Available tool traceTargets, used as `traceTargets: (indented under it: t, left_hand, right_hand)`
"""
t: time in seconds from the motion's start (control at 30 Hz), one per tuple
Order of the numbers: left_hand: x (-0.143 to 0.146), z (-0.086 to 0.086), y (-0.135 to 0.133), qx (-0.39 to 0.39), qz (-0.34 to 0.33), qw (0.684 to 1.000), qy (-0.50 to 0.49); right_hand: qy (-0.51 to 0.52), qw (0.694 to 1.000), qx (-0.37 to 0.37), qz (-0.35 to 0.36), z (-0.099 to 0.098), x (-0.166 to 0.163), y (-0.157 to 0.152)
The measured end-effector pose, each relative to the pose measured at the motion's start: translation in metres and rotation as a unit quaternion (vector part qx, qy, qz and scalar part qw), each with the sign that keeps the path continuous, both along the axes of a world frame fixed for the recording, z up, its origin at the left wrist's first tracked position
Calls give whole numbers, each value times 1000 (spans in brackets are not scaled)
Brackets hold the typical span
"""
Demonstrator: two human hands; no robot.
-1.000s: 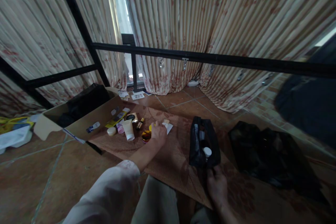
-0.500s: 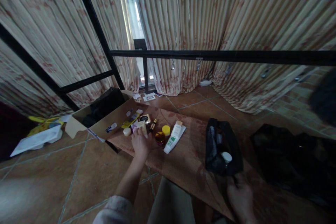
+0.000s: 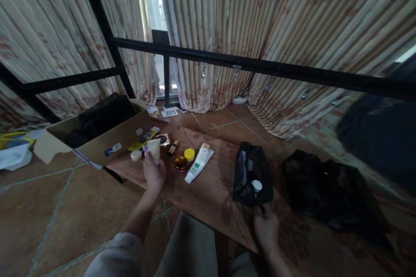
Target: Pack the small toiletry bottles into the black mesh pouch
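My left hand is closed around a small cream-coloured squeeze tube, which points up from the fingers at the left part of the cloth-covered bench. Close by are a small pale round jar, a gold compact and a small gold-and-dark bottle. My right hand pinches the near end of an open black pouch; the fingertips are partly in shadow. Inside the pouch sits a container with a white lid.
Mid-bench lie an amber jar, a yellow-lidded jar and white tubes. A cardboard box with black contents stands left; a black bag lies right. A black metal rail crosses behind.
The view has swung to the right. My left hand has tightened round the cream tube and tipped it more upright. My right hand stays at the pouch's near end.
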State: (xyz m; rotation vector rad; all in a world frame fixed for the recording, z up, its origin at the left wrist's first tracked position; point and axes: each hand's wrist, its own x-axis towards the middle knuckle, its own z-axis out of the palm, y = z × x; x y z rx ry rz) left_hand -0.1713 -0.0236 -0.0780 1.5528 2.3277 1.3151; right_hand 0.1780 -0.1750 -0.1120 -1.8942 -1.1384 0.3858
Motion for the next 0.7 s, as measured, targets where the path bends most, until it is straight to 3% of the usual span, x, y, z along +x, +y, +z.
traceTargets:
  t: [0.1,0.23,0.47,0.7]
  left_hand:
    - [-2,3,-8,53,-13,997,-57]
    - [2,6,-18,78,-69,993,-62]
    - [15,5,-14,2,-144,988,-53]
    - [11,12,5,-18,-195,973,-120]
  right_hand:
    - [7,1000,1,-3,3,-2,0]
    - [20,1000,21,1,5,-4,0]
    - [18,999,27,-1,6,-7,2]
    - [16,999,38,-2,9,-8,2]
